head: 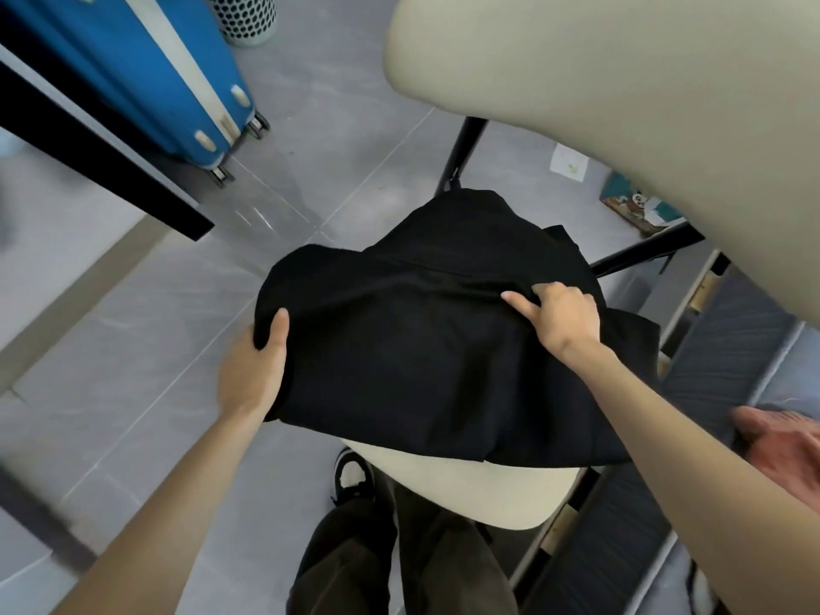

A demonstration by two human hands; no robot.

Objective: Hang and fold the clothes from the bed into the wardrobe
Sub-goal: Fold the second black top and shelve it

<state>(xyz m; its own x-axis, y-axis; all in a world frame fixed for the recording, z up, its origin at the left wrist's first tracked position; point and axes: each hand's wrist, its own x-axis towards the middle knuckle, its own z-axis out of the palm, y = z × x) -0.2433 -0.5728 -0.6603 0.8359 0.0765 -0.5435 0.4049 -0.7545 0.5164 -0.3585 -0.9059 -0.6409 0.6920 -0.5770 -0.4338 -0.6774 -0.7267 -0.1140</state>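
Forearms [177, 481] are extended; a garment [399, 348], seemingly spread on a chair [466, 490] for folding, is gripped at 9 o'clock by the left hand [255, 370], pinched at 3 o'clock by the right hand [561, 315].

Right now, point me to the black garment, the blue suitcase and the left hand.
black garment [421, 348]: head view, middle of the cloth.
blue suitcase [133, 68]: head view, blue side panel.
left hand [254, 374]: head view, back of the hand.

Dark baggy trousers [350, 557] — one black-and-white shoe [352, 477].
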